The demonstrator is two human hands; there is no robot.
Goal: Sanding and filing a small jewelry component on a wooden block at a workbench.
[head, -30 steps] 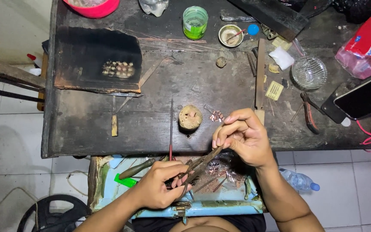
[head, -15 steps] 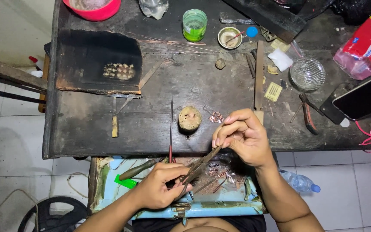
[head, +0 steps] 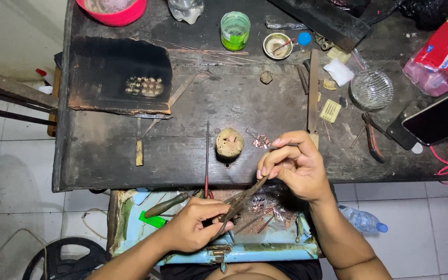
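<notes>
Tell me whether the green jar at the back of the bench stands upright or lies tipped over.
Upright. The green jar shows its round mouth straight up to the head camera and rests on its base on the dark workbench.

I count two hands: my left hand (head: pixel 195 228) and my right hand (head: pixel 296 166). One pair of tweezers (head: pixel 242 199) runs between them. On the bench (head: pixel 105 166) I see one green cup (head: pixel 235 30), one red bowl (head: pixel 112 8), one small metal dish (head: pixel 277 45), one glass dish (head: pixel 372 89), one pair of pliers (head: pixel 373 137), one phone (head: pixel 439 118) and one round wooden block (head: pixel 229 142). One dark board (head: pixel 120 78) lies there too. One plastic bottle (head: pixel 361 220) lies on the floor.
</notes>
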